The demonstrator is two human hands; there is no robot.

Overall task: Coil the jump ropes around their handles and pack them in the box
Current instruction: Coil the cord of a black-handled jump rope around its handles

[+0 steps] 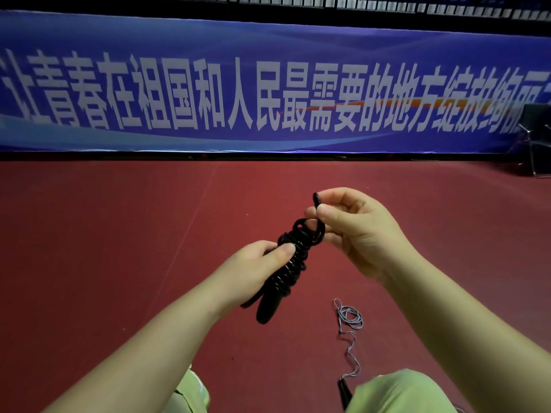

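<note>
At frame centre, the left hand (253, 269) grips the black jump rope (286, 263) coiled on its handles; the right hand (351, 231) pinches its loose end above the red floor (119, 234).

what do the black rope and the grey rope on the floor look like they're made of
Black rope: looks like smooth glossy plastic or rubber cord; highlights glint along its coils.
Grey rope: thinner, matte, with a speckled blue-grey pattern, probably braided or twisted cord, though coated wire is possible.
</note>
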